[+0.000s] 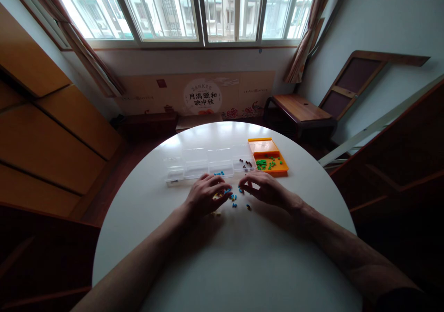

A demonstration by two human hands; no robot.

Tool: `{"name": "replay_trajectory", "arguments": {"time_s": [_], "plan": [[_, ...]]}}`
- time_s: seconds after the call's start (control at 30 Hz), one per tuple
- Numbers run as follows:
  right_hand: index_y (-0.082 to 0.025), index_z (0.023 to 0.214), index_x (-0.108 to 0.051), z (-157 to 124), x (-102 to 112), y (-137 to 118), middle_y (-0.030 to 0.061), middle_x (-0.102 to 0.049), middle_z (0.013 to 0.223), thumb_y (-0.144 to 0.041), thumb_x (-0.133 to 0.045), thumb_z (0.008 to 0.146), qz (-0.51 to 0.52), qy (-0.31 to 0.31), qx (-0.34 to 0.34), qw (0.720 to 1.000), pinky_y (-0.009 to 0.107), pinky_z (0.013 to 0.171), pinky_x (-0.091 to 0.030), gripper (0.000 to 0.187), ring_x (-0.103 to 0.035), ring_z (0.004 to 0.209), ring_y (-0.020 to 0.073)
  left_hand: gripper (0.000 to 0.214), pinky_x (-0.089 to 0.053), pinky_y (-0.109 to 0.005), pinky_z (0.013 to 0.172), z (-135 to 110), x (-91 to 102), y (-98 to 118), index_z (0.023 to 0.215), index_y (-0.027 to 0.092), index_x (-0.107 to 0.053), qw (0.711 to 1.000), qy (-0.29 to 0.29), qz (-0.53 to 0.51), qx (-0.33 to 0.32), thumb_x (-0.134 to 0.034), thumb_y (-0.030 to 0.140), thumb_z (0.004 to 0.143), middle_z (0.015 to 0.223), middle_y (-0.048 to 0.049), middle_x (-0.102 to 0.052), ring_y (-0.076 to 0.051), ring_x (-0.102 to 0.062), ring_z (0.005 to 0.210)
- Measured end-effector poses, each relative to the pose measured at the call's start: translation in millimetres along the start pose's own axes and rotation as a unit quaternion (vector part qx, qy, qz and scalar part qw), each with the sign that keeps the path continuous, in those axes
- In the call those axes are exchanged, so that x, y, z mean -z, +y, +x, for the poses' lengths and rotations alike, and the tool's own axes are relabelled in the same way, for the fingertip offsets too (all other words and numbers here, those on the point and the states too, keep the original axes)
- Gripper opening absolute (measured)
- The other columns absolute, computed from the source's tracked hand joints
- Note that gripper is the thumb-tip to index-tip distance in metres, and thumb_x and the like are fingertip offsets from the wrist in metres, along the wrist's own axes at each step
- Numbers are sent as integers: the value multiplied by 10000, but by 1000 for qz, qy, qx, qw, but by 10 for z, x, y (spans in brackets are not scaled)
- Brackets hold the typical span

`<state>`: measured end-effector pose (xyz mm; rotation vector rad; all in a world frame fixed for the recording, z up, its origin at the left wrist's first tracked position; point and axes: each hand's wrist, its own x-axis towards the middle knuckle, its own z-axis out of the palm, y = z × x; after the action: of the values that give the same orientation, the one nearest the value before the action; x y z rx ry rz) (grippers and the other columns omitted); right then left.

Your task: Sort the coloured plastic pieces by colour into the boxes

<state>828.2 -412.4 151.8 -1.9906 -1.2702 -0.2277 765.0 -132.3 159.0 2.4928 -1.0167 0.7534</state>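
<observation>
My left hand hovers over a small pile of blue and yellow pieces, its fingers curved and thumb apart, with some pieces visible between them. My right hand is just right of the pile, thumb and forefinger drawn together; whatever is between the tips is too small to name. A dark blue piece shows right below those fingertips. Loose blue pieces and a dark yellow-and-blue piece lie nearer to me. Beyond my hands stands a clear compartment box, its lids raised, with blue pieces and brown pieces inside.
An orange box with its lid open holds many green pieces, touching the clear box's right end. Everything rests on a round white table. Past it are a wooden side table, a printed cardboard panel and windows.
</observation>
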Motion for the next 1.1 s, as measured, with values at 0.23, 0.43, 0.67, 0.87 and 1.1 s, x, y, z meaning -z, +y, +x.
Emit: {"name": "replay_trajectory", "arguments": {"time_s": [0.23,0.43,0.67,0.87,1.1], "plan": [[-215,1050,-724,59,-88,-111,31,-762,893,-284,-641,1107,9,23,42,999,322,829,-552,122,-698,819,177,197,-487,-348,815,2,-63,0,1097,260,-782,1000,-9,-7,21,-641,397,1093,977,-40,-800,-172,-714,828],[-217,1054,-719,70,-92,-133,46,-772,912,-279,-638,1107,-5,30,48,998,337,856,-562,116,-712,844,189,158,-479,-352,828,-5,-38,9,1056,260,-775,999,-11,-33,26,-651,356,1075,979,-34,-797,-169,-715,840],[-221,1039,-698,79,-74,-137,31,-759,893,-243,-656,1082,-13,39,48,998,349,864,-552,64,-699,831,189,130,-474,-350,826,29,-30,34,1010,248,-764,998,22,-49,25,-661,298,1072,945,-16,-805,-153,-729,827],[-230,1011,-666,45,-17,-66,19,-702,860,-158,-696,958,-74,70,-12,995,363,837,-521,94,-628,778,194,145,-452,-363,830,18,2,-56,980,247,-782,989,90,28,117,-691,321,1065,919,-6,-796,-169,-725,824],[-240,1024,-729,6,43,-41,64,-733,1077,-184,-773,877,-105,1,-25,994,410,937,-527,164,-665,947,234,137,-431,-390,862,-33,9,-182,1039,270,-822,968,100,88,215,-701,331,1061,942,-2,-793,-192,-691,798]]}}
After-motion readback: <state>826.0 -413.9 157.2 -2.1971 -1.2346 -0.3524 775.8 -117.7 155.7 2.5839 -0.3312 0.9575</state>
